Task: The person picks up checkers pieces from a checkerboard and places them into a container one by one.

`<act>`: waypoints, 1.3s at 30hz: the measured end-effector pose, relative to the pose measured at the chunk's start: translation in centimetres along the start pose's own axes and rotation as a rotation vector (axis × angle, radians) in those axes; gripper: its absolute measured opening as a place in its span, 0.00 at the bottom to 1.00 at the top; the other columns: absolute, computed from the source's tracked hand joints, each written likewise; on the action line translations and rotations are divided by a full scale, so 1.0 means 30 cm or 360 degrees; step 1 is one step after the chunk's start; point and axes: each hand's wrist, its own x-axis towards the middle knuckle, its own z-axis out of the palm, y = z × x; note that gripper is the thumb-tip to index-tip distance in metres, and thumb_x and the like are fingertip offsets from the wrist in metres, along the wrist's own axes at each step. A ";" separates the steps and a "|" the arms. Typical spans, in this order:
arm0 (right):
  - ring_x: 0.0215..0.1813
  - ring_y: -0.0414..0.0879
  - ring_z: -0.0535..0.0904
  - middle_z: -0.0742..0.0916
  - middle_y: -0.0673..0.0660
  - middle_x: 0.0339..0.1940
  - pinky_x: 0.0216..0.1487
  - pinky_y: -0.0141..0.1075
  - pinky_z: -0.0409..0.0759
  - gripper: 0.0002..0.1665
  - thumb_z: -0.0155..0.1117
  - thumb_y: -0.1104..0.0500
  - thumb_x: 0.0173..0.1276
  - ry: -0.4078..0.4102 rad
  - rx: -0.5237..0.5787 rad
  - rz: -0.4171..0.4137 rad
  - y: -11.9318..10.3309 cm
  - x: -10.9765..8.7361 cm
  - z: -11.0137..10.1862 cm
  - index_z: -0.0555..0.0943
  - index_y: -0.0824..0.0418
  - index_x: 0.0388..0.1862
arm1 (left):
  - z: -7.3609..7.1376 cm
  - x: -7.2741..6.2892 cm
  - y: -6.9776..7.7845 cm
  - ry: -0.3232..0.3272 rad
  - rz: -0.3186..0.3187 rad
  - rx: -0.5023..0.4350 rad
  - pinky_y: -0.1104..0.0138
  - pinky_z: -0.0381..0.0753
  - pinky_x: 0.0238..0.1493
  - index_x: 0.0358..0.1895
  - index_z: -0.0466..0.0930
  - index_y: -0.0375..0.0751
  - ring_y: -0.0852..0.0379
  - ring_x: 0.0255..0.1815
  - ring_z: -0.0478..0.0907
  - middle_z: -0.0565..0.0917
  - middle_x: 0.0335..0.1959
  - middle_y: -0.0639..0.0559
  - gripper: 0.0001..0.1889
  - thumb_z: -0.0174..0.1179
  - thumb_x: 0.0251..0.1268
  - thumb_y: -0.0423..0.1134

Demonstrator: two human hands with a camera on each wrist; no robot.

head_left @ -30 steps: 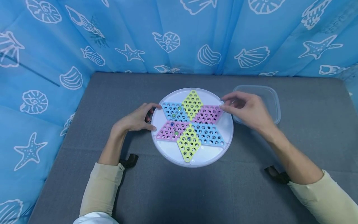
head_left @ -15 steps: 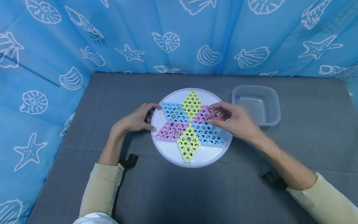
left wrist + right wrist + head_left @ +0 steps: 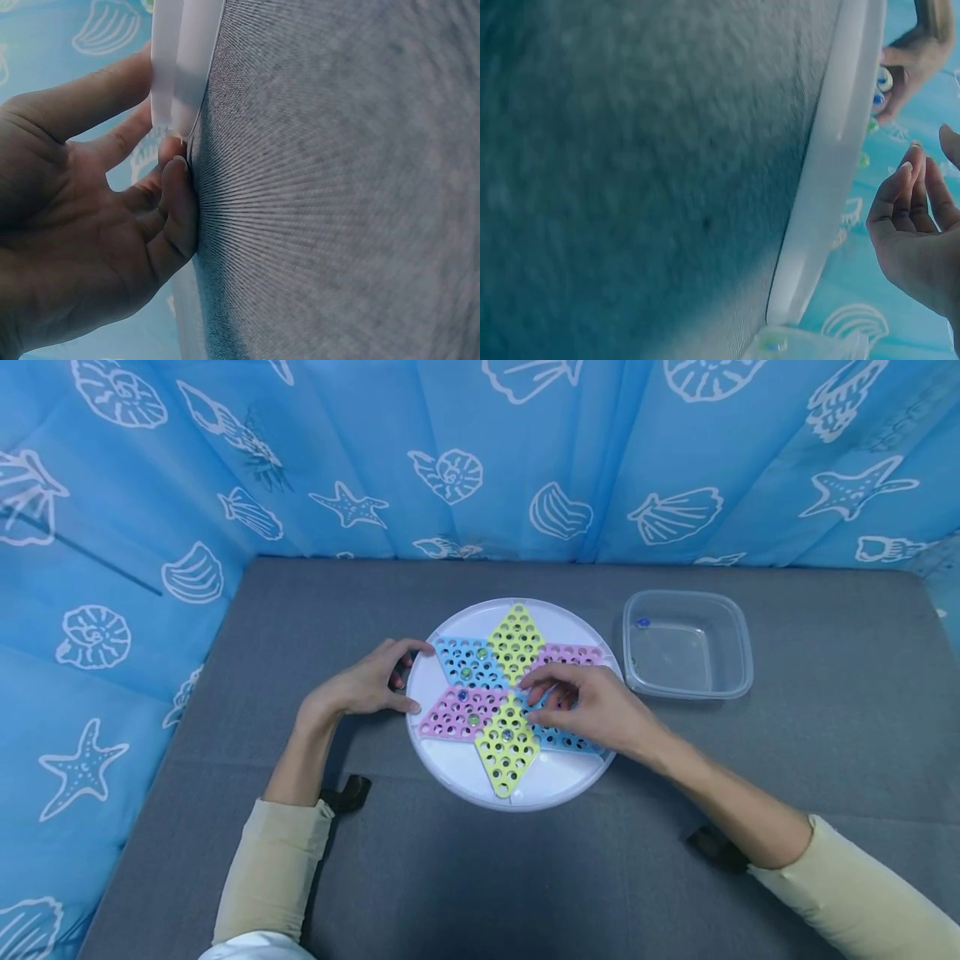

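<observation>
A round white Chinese checkers board [image 3: 450, 777] with a yellow, blue and pink star of holes lies on the table. Several glass marbles sit in its left half, including a green marble [image 3: 474, 720] and a dark blue marble [image 3: 462, 695]. My left hand [image 3: 371, 681] holds the board's left rim, thumb and forefinger spread along it. Over the board, just right of its middle, my right hand [image 3: 588, 702] has its fingers bent and brought forward. In the right wrist view its thumb stands apart from the other fingertips. Whether a marble is between those fingertips cannot be seen.
To the right behind the board stands a clear plastic container [image 3: 690, 689] with a blue marble [image 3: 643, 622] near its left side. The grey cloth-covered table [image 3: 480, 877] ends at a blue shell-patterned curtain [image 3: 495, 460].
My right hand has moved left and nearer, from beside the container to over the board's middle. A small bluish thing at its fingertips a second ago is out of sight. The left hand stays.
</observation>
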 end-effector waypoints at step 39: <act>0.33 0.37 0.77 0.86 0.43 0.31 0.38 0.35 0.75 0.11 0.79 0.55 0.55 -0.0182 -0.0505 0.0087 -0.022 0.045 0.110 0.90 0.52 0.38 | -0.002 -0.001 0.005 -0.0005 -0.0069 0.0017 0.57 0.67 0.47 0.73 0.61 0.50 0.48 0.46 0.66 0.63 0.56 0.42 0.43 0.74 0.54 0.33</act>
